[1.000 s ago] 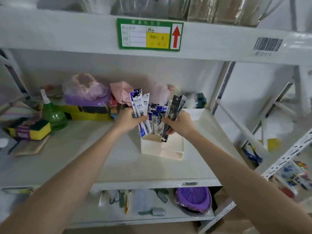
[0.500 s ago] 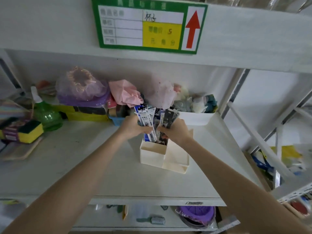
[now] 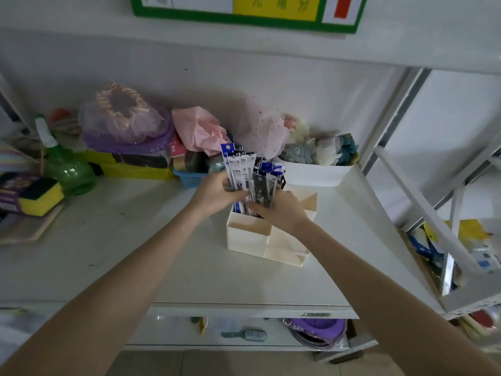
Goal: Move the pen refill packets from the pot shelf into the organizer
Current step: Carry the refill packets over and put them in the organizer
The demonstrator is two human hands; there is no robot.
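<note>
Standing upright at frame centre, the pen refill packets [image 3: 250, 172] are clamped by the left hand [image 3: 217, 192] and right hand [image 3: 279, 213]. Their lower ends are sunk in the cream organizer [image 3: 249, 236].

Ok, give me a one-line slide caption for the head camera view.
Both hands, left hand and right hand, lower a bundle of pen refill packets into a cream organizer on a cluttered white shelf.

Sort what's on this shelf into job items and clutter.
Job: pen refill packets, cream organizer, left hand, right hand.

Clutter: green spray bottle, yellow sponge, pink bag, white bin, blue basket.
</note>
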